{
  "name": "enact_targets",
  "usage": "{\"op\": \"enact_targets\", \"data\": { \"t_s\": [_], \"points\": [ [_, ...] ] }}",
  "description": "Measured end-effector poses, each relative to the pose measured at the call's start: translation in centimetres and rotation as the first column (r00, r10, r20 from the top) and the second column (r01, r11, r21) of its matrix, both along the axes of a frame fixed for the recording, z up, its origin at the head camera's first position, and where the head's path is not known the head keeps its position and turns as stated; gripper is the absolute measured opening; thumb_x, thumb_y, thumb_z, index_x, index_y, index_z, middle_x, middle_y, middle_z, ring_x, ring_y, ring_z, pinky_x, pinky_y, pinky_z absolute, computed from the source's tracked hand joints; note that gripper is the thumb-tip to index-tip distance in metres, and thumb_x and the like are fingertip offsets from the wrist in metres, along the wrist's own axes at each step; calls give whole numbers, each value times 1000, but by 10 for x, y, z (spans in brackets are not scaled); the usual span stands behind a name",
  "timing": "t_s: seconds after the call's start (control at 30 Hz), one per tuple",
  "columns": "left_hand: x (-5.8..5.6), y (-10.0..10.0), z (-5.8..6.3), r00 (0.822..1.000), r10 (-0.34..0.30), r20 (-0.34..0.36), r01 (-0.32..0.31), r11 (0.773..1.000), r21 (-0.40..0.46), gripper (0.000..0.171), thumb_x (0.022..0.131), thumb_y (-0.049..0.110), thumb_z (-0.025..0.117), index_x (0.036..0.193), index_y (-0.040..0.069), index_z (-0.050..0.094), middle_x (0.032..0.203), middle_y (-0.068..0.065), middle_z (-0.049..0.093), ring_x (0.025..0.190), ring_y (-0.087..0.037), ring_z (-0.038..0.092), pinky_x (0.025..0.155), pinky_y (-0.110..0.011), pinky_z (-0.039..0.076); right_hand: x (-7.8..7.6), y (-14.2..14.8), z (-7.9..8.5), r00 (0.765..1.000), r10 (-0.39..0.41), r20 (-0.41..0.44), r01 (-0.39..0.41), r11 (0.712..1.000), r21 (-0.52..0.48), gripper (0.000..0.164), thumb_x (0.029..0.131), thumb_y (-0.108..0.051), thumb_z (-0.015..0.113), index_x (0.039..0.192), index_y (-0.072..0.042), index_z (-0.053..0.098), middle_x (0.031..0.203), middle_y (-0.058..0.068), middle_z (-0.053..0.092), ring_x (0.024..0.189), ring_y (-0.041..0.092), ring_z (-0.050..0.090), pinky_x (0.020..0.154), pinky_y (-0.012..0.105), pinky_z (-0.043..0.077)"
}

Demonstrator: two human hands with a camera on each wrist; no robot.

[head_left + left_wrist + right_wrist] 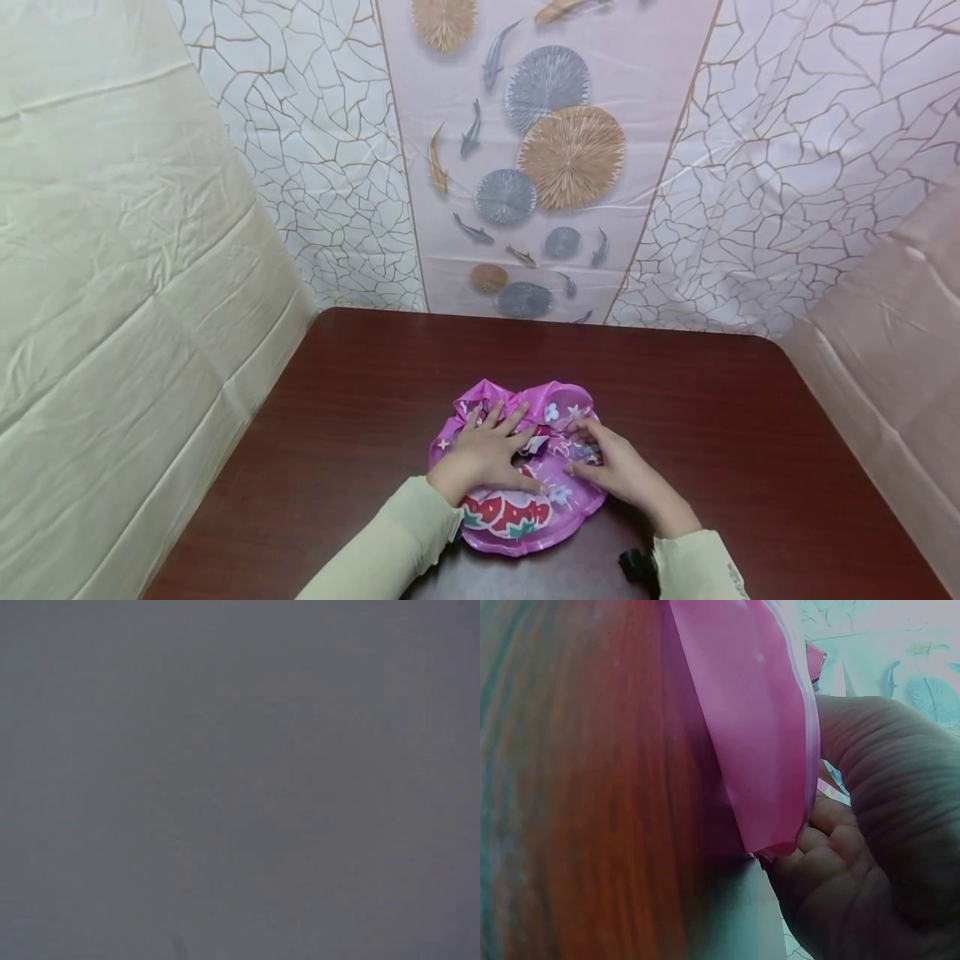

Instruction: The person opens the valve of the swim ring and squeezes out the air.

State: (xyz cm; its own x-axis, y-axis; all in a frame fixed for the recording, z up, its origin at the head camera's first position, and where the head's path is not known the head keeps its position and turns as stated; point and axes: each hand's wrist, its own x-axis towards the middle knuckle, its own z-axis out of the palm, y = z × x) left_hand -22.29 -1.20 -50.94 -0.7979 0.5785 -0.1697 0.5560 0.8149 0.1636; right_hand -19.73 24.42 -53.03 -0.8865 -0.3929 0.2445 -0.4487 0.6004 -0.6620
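A pink, partly inflated swim ring point(566, 508) with strawberries and white flowers lies on the table in the head view, its far side wrinkled. My left hand point(487, 458) rests palm down across its left and middle part, fingers spread. At the ring's right side, my right hand point(618, 471) has curled fingers and thumb on the vinyl, with a bit of the ring between them. The right wrist view shows the ring's pink side point(757, 735) beside the right hand point(885, 817); the fingertips are mostly hidden there. Only blurred grey fills the left wrist view.
The dark red-brown wooden table point(360, 375) has patterned cloth point(517, 250) behind it and pale cloth walls point(150, 275) on both sides. A small black thing point(636, 565) sits by the right sleeve point(697, 567).
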Motion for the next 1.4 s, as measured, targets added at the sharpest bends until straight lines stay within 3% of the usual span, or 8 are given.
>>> {"op": "enact_targets", "data": {
  "t_s": [0.33,0.93,1.4],
  "points": [
    [0,0,-2,1000,-4,10,4,1000,-19,105,74,91,49,160,35,26,169,7,3,154,-34,6,120,-60,5,2,-1,-2,999,-14,47,14,1000,4,51,86,-23,82,129,-10,57,120,4,65,115,27,62,96,52,51],
    [1,0,1,1000,-4,19,5,1000,-10,103,75,89,51,159,34,29,169,7,5,154,-33,6,121,-60,6,2,0,-2,998,-31,47,30,1000,5,51,86,-24,82,129,-11,57,120,3,65,114,26,62,96,53,51],
    [1,1,2,1000,-4,7,4,1000,-24,103,76,88,52,159,33,29,169,7,5,154,-32,4,121,-59,4,1,1,-3,1000,-17,-9,17,1000,0,52,84,-20,84,127,-8,58,118,6,66,111,25,63,95,49,52]
  ]
}}
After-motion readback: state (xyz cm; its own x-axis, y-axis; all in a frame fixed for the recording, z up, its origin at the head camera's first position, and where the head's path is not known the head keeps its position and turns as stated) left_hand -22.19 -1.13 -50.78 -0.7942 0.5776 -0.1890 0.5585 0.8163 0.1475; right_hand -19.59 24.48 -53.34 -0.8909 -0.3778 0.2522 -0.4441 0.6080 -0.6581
